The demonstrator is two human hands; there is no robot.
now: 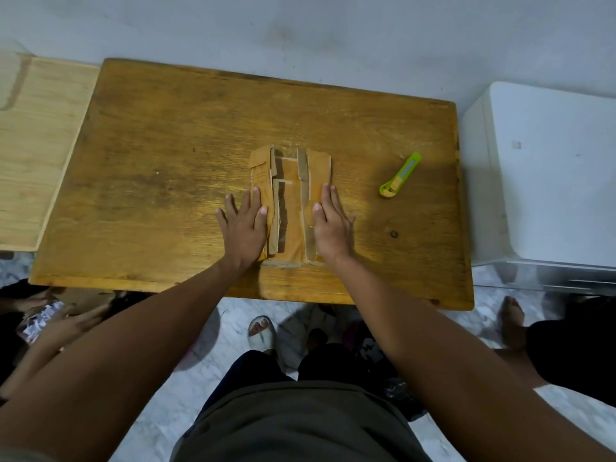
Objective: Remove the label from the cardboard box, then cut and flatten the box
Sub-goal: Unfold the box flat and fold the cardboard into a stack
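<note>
Pressing flat-fingered near the table's [133, 155] front edge: left hand [245, 228], right hand [330, 228], hiding the side flaps (partly) of the cut-open brown box [291, 201].

Brown cardboard box [290, 201] lies cut open, flattened, flaps spread.

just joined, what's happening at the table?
A person is pressing a cut-open brown cardboard box flat on the wooden table. The left hand lies with straight fingers on the box's left flap, the right hand likewise on the right flap. Both side flaps are folded outward; the middle panel lies between the hands. The green utility knife rests on the table to the right, untouched. No label is visible on the box.
</note>
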